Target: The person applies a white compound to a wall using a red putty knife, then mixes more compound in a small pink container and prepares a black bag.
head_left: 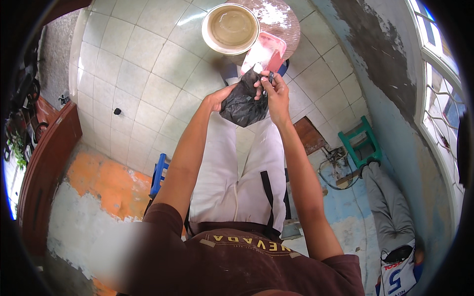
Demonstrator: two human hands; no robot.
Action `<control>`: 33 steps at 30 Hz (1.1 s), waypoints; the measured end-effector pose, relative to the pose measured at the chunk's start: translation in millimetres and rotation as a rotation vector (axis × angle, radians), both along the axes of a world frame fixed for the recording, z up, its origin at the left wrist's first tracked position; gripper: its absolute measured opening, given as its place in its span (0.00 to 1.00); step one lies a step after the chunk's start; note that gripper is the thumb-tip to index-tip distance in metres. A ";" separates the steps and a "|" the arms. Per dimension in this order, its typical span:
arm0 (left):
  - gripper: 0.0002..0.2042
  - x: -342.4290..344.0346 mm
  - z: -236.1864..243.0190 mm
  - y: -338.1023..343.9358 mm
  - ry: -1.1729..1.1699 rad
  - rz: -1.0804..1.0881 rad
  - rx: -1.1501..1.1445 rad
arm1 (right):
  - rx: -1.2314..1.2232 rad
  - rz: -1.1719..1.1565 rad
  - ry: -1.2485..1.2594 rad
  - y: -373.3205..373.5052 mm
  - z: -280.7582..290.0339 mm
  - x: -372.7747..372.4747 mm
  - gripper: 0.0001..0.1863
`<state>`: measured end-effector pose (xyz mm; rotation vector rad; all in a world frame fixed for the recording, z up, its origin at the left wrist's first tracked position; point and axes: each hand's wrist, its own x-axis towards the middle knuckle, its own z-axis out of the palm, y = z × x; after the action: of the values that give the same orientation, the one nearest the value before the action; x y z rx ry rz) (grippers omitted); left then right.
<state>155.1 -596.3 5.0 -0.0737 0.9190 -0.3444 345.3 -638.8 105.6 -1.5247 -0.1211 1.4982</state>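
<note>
Between my two hands hangs a crumpled black plastic bag [243, 111] above my lap. My left hand [218, 97] is closed on its left side, the fingers partly hidden behind the plastic. At the upper right edge, my right hand [274, 90] pinches the bag with thumb and fingers. A small dark ring-like piece [271, 77] shows at a right finger. Just beyond the bag lies a pink tray [280, 43] with something white in it. What the bag contains is hidden.
A wide round basin of cloudy liquid [230, 27] stands on a worn round table [291, 19]. A blue stool [159, 172] is at left, a green stool [361, 140] at right. Someone in grey trousers [387, 202] sits or stands by the right wall. A small black object [117, 111] lies on the tiles.
</note>
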 end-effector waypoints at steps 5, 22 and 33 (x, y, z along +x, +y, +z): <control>0.25 7.0 15.4 5.5 -0.081 0.014 0.007 | 0.027 -0.022 0.010 -10.0 27.9 -9.9 0.11; 0.33 22.0 114.0 42.0 -0.062 -0.117 0.182 | 0.169 -0.001 -0.084 -26.7 188.1 -16.4 0.10; 0.30 33.9 143.9 56.0 -0.058 -0.058 0.356 | 0.226 0.013 -0.152 -33.4 242.6 -21.5 0.10</control>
<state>189.0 -540.3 148.9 0.2889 0.9144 -0.2308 323.8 -672.2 348.2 -1.4543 -0.3771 1.3291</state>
